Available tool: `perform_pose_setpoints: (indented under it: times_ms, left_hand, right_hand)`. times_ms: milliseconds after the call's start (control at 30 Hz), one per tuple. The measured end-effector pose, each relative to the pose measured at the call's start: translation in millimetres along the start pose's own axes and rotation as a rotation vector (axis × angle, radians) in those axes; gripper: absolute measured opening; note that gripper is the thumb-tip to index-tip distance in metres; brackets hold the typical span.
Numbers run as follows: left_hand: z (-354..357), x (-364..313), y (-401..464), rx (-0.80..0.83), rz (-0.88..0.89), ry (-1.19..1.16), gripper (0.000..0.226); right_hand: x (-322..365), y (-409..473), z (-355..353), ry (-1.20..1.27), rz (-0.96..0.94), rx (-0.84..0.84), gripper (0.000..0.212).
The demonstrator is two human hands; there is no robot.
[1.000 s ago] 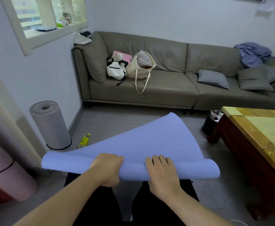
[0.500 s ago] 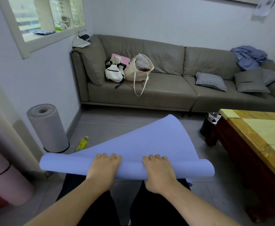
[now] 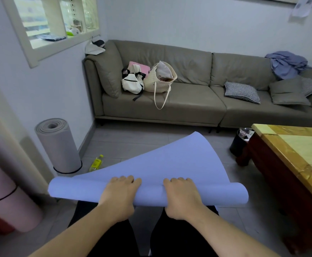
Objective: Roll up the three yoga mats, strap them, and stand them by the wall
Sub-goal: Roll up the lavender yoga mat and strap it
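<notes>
Both grips clench the rolled end of the blue mat (image 3: 170, 164): my left hand (image 3: 119, 195) and right hand (image 3: 182, 196) curl over it above my knees. I see its loose end reaching toward the sofa (image 3: 188, 101). By the wall stand the grey mat (image 3: 59, 145) and pink mat (image 3: 9, 201), rolled and strapped.

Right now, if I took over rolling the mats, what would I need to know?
Left hand and right hand both grip the rolled end of the blue mat, side by side; the rest of it is still flat.
Done: the grey mat stands rolled and strapped by the wall; the pink mat is rolled with a strap too, at the left.
Left: finish rolling the blue mat, strap it, stand it by the wall.
</notes>
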State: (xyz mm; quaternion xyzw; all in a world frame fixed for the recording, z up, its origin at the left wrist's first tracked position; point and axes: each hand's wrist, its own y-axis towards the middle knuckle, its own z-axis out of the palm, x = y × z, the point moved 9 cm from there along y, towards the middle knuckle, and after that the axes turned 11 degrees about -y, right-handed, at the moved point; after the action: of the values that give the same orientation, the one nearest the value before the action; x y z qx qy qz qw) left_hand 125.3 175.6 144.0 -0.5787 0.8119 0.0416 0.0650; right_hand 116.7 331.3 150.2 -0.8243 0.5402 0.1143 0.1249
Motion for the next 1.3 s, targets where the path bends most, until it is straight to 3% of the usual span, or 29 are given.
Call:
perform_pose_setpoints:
  times_ms: [133, 233, 333, 467, 567, 700, 800, 1000, 1200, 1300]
  left_hand:
    - [16, 4, -4, -0.096, 0.022, 0.067, 0.061]
    - [9, -2, 2, -0.021, -0.028, 0.076, 0.053]
    - [4, -1, 10, 0.058, -0.040, 0.112, 0.034]
    - [1, 3, 17, 0.166, -0.043, 0.047, 0.029]
    - [2, 3, 18, 0.200, -0.062, 0.037, 0.029]
    - [2, 0, 9, 0.033, -0.049, 0.064, 0.051]
    - [9, -1, 4, -0.007, 0.009, 0.093, 0.071]
    - [1, -1, 15, 0.067, -0.032, 0.081, 0.036]
    - [3, 5, 19, 0.264, -0.057, -0.002, 0.043]
    - [4, 4, 19, 0.221, -0.062, -0.010, 0.045]
  right_hand:
    - [-3, 5, 0, 0.073, -0.027, 0.082, 0.032]
    - [-3, 6, 1, 0.072, -0.016, 0.071, 0.033]
    - [-2, 0, 1, 0.053, 0.006, -0.053, 0.042]
    - [7, -9, 15, -0.013, -0.033, -0.109, 0.056]
    - [0, -5, 9, -0.002, 0.012, -0.096, 0.047]
    - [-5, 9, -2, 0.035, -0.020, -0.024, 0.034]
    - [-6, 14, -2, 0.091, -0.045, 0.022, 0.032]
    - [-4, 5, -3, 0.063, -0.046, -0.020, 0.037]
    - [2, -7, -2, 0.004, -0.035, -0.107, 0.045]
    - [-1, -3, -5, 0.033, -0.030, -0.068, 0.041]
